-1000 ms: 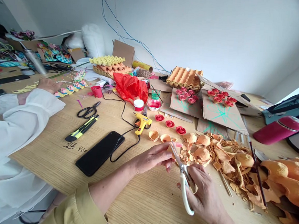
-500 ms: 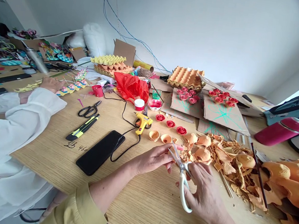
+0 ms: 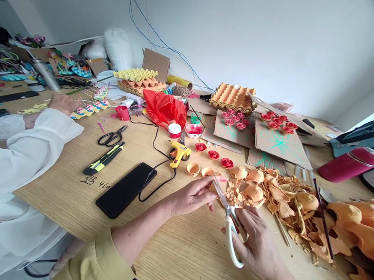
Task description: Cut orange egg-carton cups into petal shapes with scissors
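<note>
In my right hand (image 3: 256, 244) are white-handled scissors (image 3: 231, 234), their blades pointing up and left, nearly together. The blade tips meet the fingers of my left hand (image 3: 195, 196), which pinches a small piece of orange egg carton (image 3: 214, 188), mostly hidden by the fingers and blades. Just beyond lie cut orange carton cups (image 3: 193, 169) and a heap of carton scraps (image 3: 286, 199). Three red paper roses (image 3: 213, 155) sit in a slanting row behind the cups.
A yellow glue gun (image 3: 179, 152), black phone (image 3: 126, 189), utility knife (image 3: 104, 158) and black scissors (image 3: 112, 136) lie to the left. Cardboard sheets (image 3: 280, 143) with red roses stand behind. A co-worker's white sleeve (image 3: 44, 141) is far left; a magenta bottle (image 3: 351, 163) lies right.
The scissors blades have drawn closer together at my left hand. Their handles have swung slightly right and down, and the left index finger has shifted slightly.
</note>
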The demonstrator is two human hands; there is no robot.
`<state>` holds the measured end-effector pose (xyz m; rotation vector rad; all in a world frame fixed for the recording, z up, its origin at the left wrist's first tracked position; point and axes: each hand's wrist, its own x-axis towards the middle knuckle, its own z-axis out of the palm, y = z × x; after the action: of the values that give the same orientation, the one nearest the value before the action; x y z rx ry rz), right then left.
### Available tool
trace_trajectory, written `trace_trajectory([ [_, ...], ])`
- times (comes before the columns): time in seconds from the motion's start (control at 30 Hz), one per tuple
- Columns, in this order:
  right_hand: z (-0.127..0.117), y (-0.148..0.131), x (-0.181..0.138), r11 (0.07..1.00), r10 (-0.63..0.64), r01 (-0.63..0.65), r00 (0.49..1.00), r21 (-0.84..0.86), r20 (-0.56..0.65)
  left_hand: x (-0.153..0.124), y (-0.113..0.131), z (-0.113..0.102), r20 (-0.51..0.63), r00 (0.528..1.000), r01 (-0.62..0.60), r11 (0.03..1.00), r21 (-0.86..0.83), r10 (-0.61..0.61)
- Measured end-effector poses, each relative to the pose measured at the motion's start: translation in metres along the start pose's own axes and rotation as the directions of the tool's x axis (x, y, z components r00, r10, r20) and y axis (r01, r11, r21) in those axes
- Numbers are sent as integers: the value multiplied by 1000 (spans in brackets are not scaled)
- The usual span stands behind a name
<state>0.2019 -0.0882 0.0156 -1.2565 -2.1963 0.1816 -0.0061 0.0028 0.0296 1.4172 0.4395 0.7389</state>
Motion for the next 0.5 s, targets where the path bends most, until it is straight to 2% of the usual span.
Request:
trace_trajectory([
  [0.27, 1, 2, 0, 999, -5, 3, 999, -34, -46, 2, 6, -5, -66, 997, -33, 997, 68, 38],
  [0.5, 0, 0, 3, 995, 101, -101, 995, 18, -3, 4, -2, -7, -56, 998, -25, 997, 67, 29],
])
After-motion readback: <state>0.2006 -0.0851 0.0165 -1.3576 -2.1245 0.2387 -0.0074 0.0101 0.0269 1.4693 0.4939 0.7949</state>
